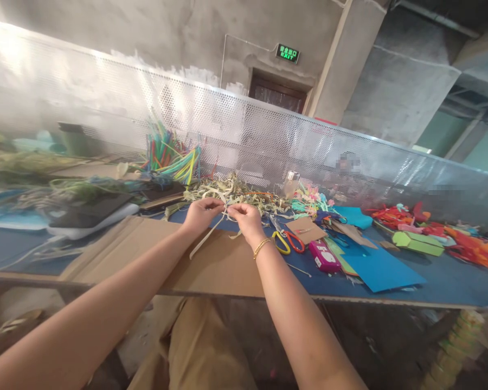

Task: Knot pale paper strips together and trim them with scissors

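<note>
A pale, narrow strip [203, 242] runs between my two hands, with one end hanging down to the left over the cardboard. My left hand [203, 213] pinches it with thumb and forefinger. Almost touching it, my right hand [247, 218] pinches the same strip from the other side; a bracelet circles that wrist. Where the fingertips meet, the detail is too small to make out. Just behind the hands lies a heap of pale greenish strips [264, 201]. Under them is a flat brown cardboard sheet [223, 265].
Right of my hands lie scissors [296, 241] with yellow and orange handles, a magenta box [324, 257] and blue sheets [380, 268]. Colourful pipe cleaners [173, 157] stand at the back left. Red and orange pieces [467, 244] cover the far right. A perforated metal screen [268, 135] borders the table.
</note>
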The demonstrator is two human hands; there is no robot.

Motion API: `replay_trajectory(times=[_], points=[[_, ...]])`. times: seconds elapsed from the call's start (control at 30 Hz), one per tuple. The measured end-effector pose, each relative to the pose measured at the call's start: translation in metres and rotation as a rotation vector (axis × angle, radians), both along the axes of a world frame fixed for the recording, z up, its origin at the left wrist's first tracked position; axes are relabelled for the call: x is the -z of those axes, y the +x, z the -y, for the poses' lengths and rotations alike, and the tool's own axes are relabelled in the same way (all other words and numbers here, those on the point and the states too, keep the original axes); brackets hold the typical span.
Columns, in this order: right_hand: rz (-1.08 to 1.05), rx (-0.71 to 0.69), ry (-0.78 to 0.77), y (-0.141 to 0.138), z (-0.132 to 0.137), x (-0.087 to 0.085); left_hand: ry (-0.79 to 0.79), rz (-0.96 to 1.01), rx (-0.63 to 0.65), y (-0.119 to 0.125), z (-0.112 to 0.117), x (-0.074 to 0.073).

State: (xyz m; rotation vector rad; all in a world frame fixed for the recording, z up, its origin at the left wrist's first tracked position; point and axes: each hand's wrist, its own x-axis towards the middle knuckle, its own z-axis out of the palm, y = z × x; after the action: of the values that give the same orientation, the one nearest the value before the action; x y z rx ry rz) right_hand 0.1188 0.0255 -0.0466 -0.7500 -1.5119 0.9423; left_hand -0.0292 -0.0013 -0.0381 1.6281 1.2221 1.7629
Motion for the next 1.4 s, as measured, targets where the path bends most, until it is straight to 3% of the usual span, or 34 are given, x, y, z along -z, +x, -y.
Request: replay_trajectory(times=[0.23, 0.4, 0.93, 1.07, 1.23, 1.4], points=[[-0.033, 0.062, 0.036, -0.001, 0.007, -0.006, -0.013, -0.054, 0.0, 0.0, -0.001, 0.001], [-0.014, 0.108, 0.013, 0.0, 0.01, -0.008, -0.028, 0.039, 0.1, 0.001, 0.003, 0.0], [0.03, 0.097, 0.051, 0.0, 0.012, -0.01, -0.087, 0.099, 0.164, 0.0, 0.005, 0.0], [0.17, 0.17, 0.228, 0.003, 0.018, -0.013, -0.118, 0.165, 0.198, -0.002, 0.002, 0.002], [0.597, 0.473, 0.66, 0.002, 0.035, -0.019, -0.152, 0.248, 0.184, -0.005, -0.002, 0.004], [0.862, 0.582, 0.78, -0.007, 0.045, -0.022, -0.158, 0.333, 0.223, -0.007, -0.006, 0.006]])
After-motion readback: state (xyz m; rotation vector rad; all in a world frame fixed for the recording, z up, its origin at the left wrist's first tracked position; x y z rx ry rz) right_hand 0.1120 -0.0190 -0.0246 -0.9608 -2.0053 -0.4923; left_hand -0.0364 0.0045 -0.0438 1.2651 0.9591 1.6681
